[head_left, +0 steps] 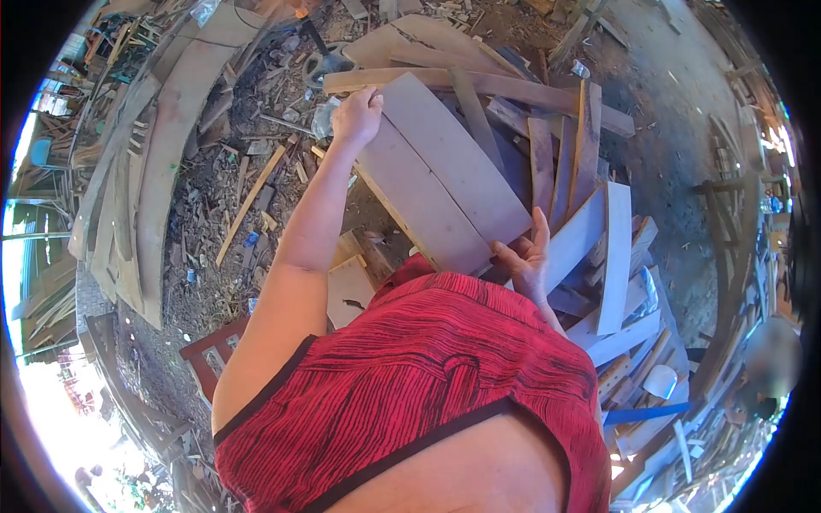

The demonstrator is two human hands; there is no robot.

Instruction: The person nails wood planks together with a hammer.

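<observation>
Fingers curled tight, the left hand (pixel 357 115) grips the far edge of a wooden panel (pixel 453 171), arm stretched forward; the right hand (pixel 528 261) spreads loosely at its near corner, thumb touching. Planks (pixel 616 256) lie beside the panel; wood scraps (pixel 266 198) litter the dirt ground (pixel 671 120).

There are 2 hands (pixel 357 118) (pixel 528 258), 1 panel (pixel 457 162) with 1 lengthwise seam (pixel 432 175), and 1 blue strip (pixel 646 414).

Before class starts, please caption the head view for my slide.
Left hand grips one end of a panel while the right hand touches the other, planks lying nearby.
</observation>
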